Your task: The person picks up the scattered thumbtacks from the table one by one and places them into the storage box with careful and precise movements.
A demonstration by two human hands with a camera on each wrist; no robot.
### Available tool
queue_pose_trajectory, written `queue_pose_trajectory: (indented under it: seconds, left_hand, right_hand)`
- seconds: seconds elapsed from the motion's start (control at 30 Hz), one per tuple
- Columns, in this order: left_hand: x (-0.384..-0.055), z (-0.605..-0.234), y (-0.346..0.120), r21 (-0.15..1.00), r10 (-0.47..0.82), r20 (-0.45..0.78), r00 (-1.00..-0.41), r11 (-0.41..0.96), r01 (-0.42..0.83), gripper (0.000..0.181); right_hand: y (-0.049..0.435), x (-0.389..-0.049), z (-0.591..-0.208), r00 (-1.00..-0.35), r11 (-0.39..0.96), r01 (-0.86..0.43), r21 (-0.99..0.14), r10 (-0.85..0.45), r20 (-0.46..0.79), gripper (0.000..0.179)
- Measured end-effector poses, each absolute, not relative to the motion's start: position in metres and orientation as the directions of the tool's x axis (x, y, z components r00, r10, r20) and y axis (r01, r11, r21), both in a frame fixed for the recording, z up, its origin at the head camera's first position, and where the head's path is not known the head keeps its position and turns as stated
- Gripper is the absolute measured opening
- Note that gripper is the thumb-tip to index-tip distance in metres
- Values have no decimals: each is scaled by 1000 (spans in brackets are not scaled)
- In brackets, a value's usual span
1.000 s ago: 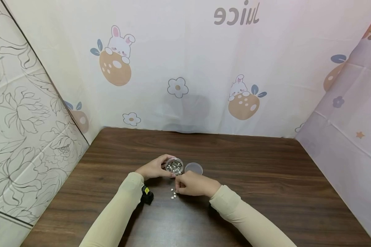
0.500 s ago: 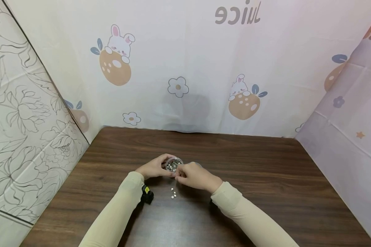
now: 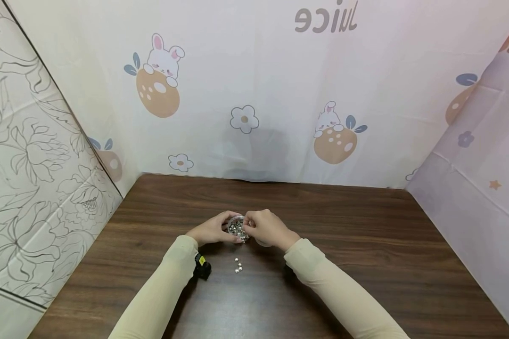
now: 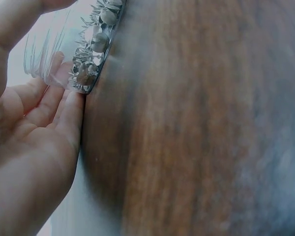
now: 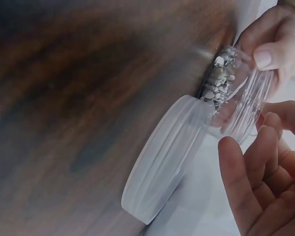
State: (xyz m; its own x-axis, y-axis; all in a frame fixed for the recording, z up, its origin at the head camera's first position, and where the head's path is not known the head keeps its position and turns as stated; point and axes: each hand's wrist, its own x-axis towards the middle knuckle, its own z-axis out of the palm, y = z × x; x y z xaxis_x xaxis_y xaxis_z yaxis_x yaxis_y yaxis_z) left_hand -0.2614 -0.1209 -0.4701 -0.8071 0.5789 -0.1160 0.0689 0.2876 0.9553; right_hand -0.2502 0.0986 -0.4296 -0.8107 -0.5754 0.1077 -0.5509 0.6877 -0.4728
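Observation:
My left hand (image 3: 212,230) grips a round clear jar (image 3: 230,229) from its left side, fingers and thumb around the wall. The jar stands upright with its mouth uncovered. A heap of silver round-headed thumbtacks (image 4: 99,42) with thin points covers its bottom. My right hand (image 3: 268,228) is at the jar's right rim, thumb and forefinger tips close together over the mouth, other fingers curled; I cannot tell whether a tack is between them. Several loose silver tacks (image 3: 239,269) lie on the table in front of the jar.
The clear round lid (image 5: 162,157) lies flat on the table just right of the jar, mostly beneath my right hand in the head view. Dark brown wooden table (image 3: 343,221); patterned curtains (image 3: 280,84) enclose its back and sides.
My right hand has moved from beside the loose tacks up and away from me to the jar's mouth, covering most of the lid. The left hand and jar have stayed in place.

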Motion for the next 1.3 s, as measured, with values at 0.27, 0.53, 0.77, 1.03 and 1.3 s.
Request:
queue_pose_trajectory:
  seconds: [0.27,0.53,0.77,1.03,1.3]
  left_hand:
    - [-254,-458,-119,961,570,-111,-814,270,59,66]
    - [-266,-479,-121,952,568,-114,-815,297,74,68]
    - [-270,-483,-123,957,593,-105,-798,279,81,69]
    - [-270,-484,-124,959,610,-82,-788,263,104,69]
    - [-270,-483,-124,955,594,-93,-799,280,97,70]
  right_hand:
    - [94,-259,-429,-837,710,-511,-484,-539,92,7]
    - [98,-253,-429,-817,694,-534,-482,-571,83,5]
    - [102,-235,-427,-763,622,-580,-526,-642,82,3]
    - [103,-221,-435,-686,573,-672,-470,-720,102,8]
    - [101,-208,-436,-599,487,-670,-560,-800,21,10]
